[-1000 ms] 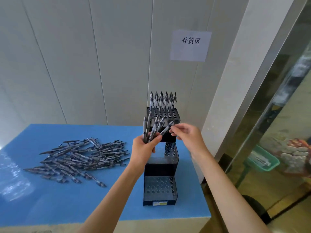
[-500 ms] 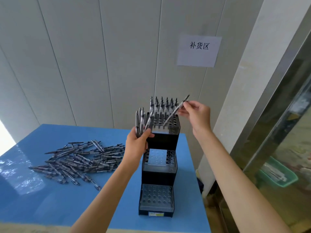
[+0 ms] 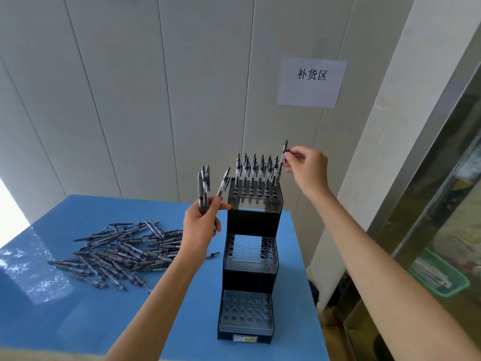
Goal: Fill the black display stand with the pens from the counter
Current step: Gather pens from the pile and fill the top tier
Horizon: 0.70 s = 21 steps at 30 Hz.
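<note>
The black three-tier display stand (image 3: pixel 252 222) stands on the blue counter (image 3: pixel 78 316). Several pens (image 3: pixel 256 169) stand upright in the back rows of its top tier; the middle and bottom tiers show only holes. My right hand (image 3: pixel 307 169) pinches one pen (image 3: pixel 282 162) by its upper end, nearly upright, its tip at the top tier's right rear corner. My left hand (image 3: pixel 201 227), just left of the top tier, grips a bundle of pens (image 3: pixel 208 188) pointing up. A loose pile of pens (image 3: pixel 122 251) lies on the counter to the left.
A white panelled wall with a paper sign (image 3: pixel 311 83) rises behind the counter. To the right are a white pillar, a metal-framed glass panel, and a green basket (image 3: pixel 440 274) low down. The counter's right edge runs close to the stand.
My right hand has swung the single pen from slanted to nearly upright and lowered its tip to the top tier's right rear corner. My left hand keeps the bundle. The view has moved closer.
</note>
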Motion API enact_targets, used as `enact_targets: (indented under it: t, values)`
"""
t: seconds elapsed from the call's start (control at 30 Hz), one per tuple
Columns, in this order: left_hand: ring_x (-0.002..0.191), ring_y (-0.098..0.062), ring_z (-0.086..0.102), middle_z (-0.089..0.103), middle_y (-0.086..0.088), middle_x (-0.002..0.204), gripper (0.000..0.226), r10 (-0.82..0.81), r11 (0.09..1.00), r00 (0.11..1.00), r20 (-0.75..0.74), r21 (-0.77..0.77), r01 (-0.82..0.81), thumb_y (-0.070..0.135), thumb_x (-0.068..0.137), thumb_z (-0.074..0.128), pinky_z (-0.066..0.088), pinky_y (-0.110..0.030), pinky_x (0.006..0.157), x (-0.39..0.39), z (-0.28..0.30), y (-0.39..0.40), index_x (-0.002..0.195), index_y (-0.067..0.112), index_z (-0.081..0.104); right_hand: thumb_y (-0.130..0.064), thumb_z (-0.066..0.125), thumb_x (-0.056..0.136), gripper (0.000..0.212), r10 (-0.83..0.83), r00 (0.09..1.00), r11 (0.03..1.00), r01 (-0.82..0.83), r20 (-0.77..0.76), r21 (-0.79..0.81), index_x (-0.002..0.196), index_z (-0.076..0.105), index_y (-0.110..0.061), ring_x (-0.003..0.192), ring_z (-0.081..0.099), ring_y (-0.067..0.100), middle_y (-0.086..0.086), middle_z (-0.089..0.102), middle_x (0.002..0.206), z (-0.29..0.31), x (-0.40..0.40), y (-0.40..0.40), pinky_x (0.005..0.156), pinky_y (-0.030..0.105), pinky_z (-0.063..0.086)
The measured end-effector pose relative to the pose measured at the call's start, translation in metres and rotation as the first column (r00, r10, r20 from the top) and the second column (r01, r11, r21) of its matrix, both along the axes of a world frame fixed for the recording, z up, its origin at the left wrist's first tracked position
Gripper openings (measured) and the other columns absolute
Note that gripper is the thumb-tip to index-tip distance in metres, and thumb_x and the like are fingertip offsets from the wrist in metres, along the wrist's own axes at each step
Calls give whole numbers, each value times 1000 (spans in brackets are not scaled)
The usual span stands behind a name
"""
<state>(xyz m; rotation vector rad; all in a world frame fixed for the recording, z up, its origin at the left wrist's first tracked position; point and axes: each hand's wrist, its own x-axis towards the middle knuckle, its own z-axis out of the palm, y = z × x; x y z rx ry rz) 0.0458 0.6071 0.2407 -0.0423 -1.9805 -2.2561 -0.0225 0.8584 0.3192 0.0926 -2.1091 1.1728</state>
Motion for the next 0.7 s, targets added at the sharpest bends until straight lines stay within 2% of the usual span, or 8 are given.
enact_targets:
  t: [0.23, 0.37, 0.53, 0.63, 0.7]
  values:
    - [49, -13, 44, 78, -1, 96, 23, -27, 999, 999, 31, 46, 25, 29, 105, 56, 33, -20, 44, -5, 4, 0, 109, 9, 67, -8, 69, 93, 10, -10, 995, 997, 2, 99, 82, 98, 77, -6, 69, 74, 14, 7, 75, 80, -19, 1, -5, 72, 40, 63]
    - [45, -13, 43, 75, -7, 88, 24, -21, 996, 998, 52, 90, 16, 27, 104, 57, 30, -22, 42, -8, 1, 1, 107, 7, 69, -10, 69, 93, 10, -45, 991, 993, 29, 129, 119, 95, 78, -6, 65, 73, 11, 4, 75, 76, -35, 2, -7, 75, 42, 63]
    - [42, -14, 42, 74, -8, 82, 23, -50, 992, 996, 74, 116, 42, 26, 102, 61, 29, -22, 41, -9, -1, 0, 105, 5, 71, -23, 72, 92, 23, -109, 984, 984, 86, 142, 158, 74, 77, -10, 58, 70, 14, 0, 71, 61, -40, 1, 1, 76, 45, 61]
    - [42, -12, 42, 75, -9, 86, 21, -69, 991, 995, 69, 121, 61, 24, 101, 62, 28, -22, 41, -9, -1, -1, 105, 5, 71, -28, 73, 91, 27, -159, 977, 985, 149, 139, 84, 68, 76, -13, 53, 69, 13, -4, 69, 55, -40, 8, -1, 73, 44, 62]
    - [44, -12, 43, 76, -8, 87, 20, -76, 991, 995, 61, 114, 68, 24, 100, 64, 27, -21, 41, -11, -2, -2, 105, 5, 70, -25, 72, 92, 22, -91, 987, 996, 93, 132, -8, 74, 77, -11, 55, 70, 16, -1, 71, 61, -34, 18, -12, 68, 42, 63]
